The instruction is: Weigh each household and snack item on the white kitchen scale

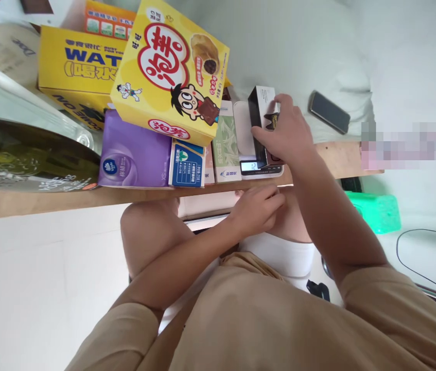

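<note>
My right hand [289, 129] grips a small black-and-white box [266, 98], thumb on its near black side and fingers across the top. The box stands over a white digital kitchen scale [244, 126], whose lit display [249, 166] seems to read 12. Whether the box's weight rests on the scale, I cannot tell. Below the table edge, my left hand [258, 208] lies by my thigh with its fingers curled in, and nothing shows in them. Left of the scale is a green-and-white box [226, 141].
A large yellow snack box [167, 67] sits atop a purple tissue pack [136, 149] and a blue box [187, 164]. Farther left are a yellow carton [74, 62] and a dark green bottle [24, 154]. A phone [329, 112] lies at right. A green container [380, 211] stands lower right.
</note>
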{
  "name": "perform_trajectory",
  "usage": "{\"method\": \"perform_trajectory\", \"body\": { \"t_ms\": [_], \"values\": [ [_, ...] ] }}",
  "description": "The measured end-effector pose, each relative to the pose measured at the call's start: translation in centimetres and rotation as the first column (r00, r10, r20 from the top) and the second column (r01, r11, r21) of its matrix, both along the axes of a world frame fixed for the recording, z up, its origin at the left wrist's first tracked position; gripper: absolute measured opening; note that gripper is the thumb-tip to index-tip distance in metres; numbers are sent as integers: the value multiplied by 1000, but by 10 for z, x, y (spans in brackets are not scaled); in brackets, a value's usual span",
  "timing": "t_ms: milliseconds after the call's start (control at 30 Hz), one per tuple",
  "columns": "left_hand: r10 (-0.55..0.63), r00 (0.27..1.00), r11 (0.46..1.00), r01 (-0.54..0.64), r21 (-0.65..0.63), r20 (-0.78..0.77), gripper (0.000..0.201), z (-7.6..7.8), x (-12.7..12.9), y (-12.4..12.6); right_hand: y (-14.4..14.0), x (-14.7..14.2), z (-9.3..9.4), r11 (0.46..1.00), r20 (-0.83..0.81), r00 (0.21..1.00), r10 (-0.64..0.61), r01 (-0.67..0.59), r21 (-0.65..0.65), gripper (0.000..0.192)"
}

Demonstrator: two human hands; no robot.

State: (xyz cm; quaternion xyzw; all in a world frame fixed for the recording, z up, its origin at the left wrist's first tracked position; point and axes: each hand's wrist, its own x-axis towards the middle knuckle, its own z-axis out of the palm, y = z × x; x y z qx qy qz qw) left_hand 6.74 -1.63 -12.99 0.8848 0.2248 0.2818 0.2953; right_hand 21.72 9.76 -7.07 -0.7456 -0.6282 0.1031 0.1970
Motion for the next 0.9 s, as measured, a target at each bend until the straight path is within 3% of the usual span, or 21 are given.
{"method": "perform_trajectory", "body": {
  "t_ms": [100, 233, 333, 500, 633, 833, 900],
  "values": [
    [5, 999, 1000, -5, 11, 37, 28, 0, -2, -1, -3, 5, 9, 993, 32, 995, -93, 95, -74, 59],
    [18, 994, 1000, -20, 20, 109, 27, 1, -4, -1, -35, 27, 21, 989, 29, 989, -146, 146, 7, 65],
    [28, 985, 999, -33, 25, 168, 26, 2, -5, -1, -67, 69, 27, 946, 66, 943, -326, 325, 26, 68],
    [37, 974, 998, -45, 33, 224, 25, 2, -3, -3, -96, 158, 36, 814, 251, 790, -559, 580, -11, 62],
    [31, 973, 999, -39, 31, 230, 24, 1, 0, -4, -95, 210, 41, 749, 339, 724, -601, 658, -80, 54],
    [35, 974, 999, -41, 19, 225, 25, -5, 5, -2, -78, 258, 24, 767, 365, 745, -558, 631, -114, 49],
    [40, 972, 999, -46, 21, 231, 25, -6, 5, -1, -73, 272, 15, 801, 372, 770, -518, 590, -107, 47]
  ]
}}
